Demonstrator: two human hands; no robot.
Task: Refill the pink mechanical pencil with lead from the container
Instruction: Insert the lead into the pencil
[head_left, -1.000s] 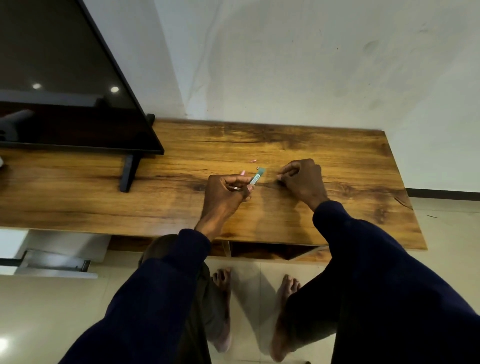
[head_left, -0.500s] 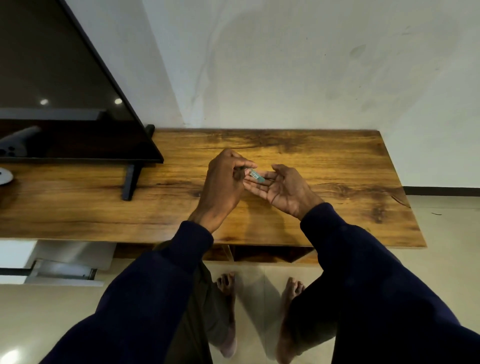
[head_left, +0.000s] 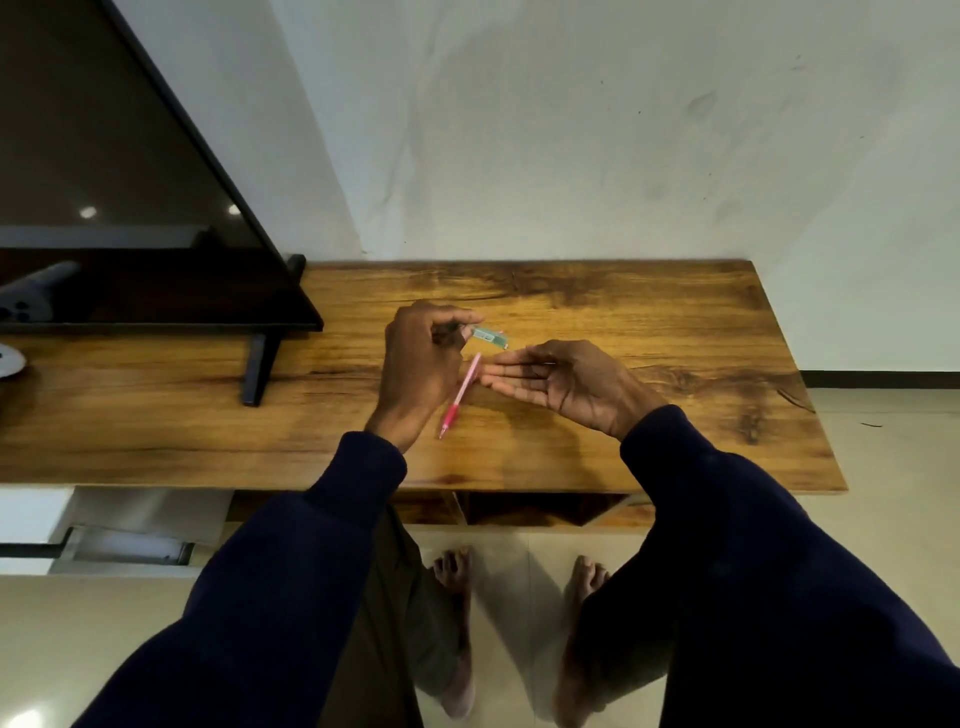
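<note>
Tipping a small green lead container (head_left: 489, 336) over an open palm, the person is working above a wooden tabletop (head_left: 649, 322).

Left hand (head_left: 420, 370): thumb and forefinger are pinching the container's near end, leaving its far end jutting right, toward the other hand. Lower fingers are curled in and seem to be trapping the pink pencil (head_left: 460, 395) against the palm; the exact contact is hidden. Holding both in one hand is keeping the other free to catch and sort lead.

Pencil: slanting, darker grip and tip pointing down toward the near edge, upper end rising toward the container. Whether it is touching the tabletop cannot be told. Whether its cap is off cannot be told either.

Right hand (head_left: 558, 379): spread flat, palm up, fingers (head_left: 506, 370) together and pointing left, gripping nothing. It is sitting just below and beside the container's mouth, evidently as a catching tray, since thin lead would scatter or snap on the wood. No lead is visible on the palm; too fine to tell.

Also present: a dark screen (head_left: 104, 156) on a black stand at left, well apart.

Stage, judged: lead is being shaken out; loading the pencil is not yet done.
</note>
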